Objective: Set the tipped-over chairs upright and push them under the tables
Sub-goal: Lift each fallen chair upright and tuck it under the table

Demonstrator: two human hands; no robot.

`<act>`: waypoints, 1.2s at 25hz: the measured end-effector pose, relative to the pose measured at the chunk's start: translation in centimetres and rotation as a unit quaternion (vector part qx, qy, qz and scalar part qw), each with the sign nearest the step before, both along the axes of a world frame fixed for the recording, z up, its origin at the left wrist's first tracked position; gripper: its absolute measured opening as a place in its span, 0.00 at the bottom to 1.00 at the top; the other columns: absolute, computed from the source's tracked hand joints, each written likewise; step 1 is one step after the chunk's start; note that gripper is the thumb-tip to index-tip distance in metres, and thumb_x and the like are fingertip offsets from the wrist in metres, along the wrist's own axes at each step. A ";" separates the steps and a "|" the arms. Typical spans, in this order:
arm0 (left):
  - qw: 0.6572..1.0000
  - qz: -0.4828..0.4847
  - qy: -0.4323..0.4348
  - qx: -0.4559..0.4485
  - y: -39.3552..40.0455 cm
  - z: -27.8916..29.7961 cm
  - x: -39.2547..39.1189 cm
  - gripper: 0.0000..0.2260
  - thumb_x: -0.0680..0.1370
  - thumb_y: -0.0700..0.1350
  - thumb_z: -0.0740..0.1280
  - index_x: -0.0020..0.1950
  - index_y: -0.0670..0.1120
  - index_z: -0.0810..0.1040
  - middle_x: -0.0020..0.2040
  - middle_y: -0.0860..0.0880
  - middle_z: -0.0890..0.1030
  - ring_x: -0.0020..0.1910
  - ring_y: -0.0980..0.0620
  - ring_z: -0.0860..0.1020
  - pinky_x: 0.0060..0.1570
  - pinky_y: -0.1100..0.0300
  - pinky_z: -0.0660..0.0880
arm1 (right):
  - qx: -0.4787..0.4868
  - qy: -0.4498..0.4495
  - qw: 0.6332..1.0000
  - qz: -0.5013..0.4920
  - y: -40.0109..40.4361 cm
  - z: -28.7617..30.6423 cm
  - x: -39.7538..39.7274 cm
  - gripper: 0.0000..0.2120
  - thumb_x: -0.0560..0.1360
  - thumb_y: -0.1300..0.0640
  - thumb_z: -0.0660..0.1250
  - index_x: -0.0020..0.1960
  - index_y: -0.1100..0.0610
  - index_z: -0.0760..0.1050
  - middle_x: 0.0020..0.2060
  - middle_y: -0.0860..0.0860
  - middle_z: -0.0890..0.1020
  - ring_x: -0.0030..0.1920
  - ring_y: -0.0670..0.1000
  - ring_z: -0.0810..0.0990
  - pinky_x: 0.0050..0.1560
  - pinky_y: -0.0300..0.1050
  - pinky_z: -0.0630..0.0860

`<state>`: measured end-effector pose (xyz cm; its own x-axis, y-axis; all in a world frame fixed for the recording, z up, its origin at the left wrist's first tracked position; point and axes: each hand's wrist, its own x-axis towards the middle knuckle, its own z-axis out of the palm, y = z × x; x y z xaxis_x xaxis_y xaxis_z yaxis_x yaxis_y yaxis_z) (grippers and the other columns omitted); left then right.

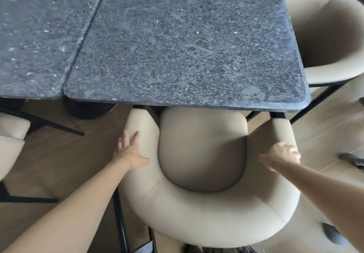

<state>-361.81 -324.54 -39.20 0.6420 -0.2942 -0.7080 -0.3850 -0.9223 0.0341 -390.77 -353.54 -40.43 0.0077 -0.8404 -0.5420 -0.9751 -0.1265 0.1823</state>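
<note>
A beige padded armchair point(202, 209) stands upright right below me, its seat front tucked just under the edge of the dark speckled stone table point(187, 52). My left hand point(131, 152) lies flat with straight fingers on the chair's left arm. My right hand point(283, 155) curls over the outer side of the right arm and grips it.
A second dark stone table point(37, 36) abuts on the left. Another beige chair point(327, 36) stands upright at the table's right side. Part of a third beige chair point(10, 134) shows at the left edge. Black chair legs and a round table base stand on the wooden floor.
</note>
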 end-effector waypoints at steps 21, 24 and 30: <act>0.813 0.248 0.111 -0.516 12.4 17.5 -31.6 0.13 0.83 0.46 0.62 0.65 0.60 0.76 0.62 0.62 0.76 0.59 0.75 0.71 0.52 0.79 0.67 | 0.109 -0.604 0.784 0.095 25.1 20.5 -10.5 0.20 0.78 0.61 0.64 0.70 0.56 0.72 0.66 0.49 0.78 0.63 0.49 0.77 0.65 0.46 0.73; 0.770 0.289 0.068 -0.565 14.3 20.6 -33.9 0.15 0.84 0.45 0.61 0.69 0.57 0.76 0.66 0.60 0.76 0.64 0.70 0.71 0.65 0.68 0.67 | 0.134 -0.637 0.753 0.095 26.9 22.7 -11.8 0.19 0.79 0.62 0.64 0.69 0.55 0.74 0.64 0.48 0.79 0.62 0.48 0.79 0.63 0.42 0.73; 0.668 0.347 -0.028 -0.658 16.6 25.3 -40.6 0.15 0.84 0.43 0.60 0.68 0.57 0.75 0.66 0.63 0.76 0.69 0.62 0.72 0.73 0.54 0.67 | 0.196 -0.661 0.703 0.175 30.5 25.9 -16.2 0.17 0.78 0.60 0.64 0.67 0.52 0.76 0.61 0.43 0.80 0.60 0.41 0.80 0.57 0.32 0.74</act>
<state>-402.41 -307.98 -13.87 0.9614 -0.2566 -0.0996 0.0854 -0.0657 0.9942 -407.00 -323.02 -14.53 0.8909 -0.4506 -0.0567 -0.1573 -0.1892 -0.9692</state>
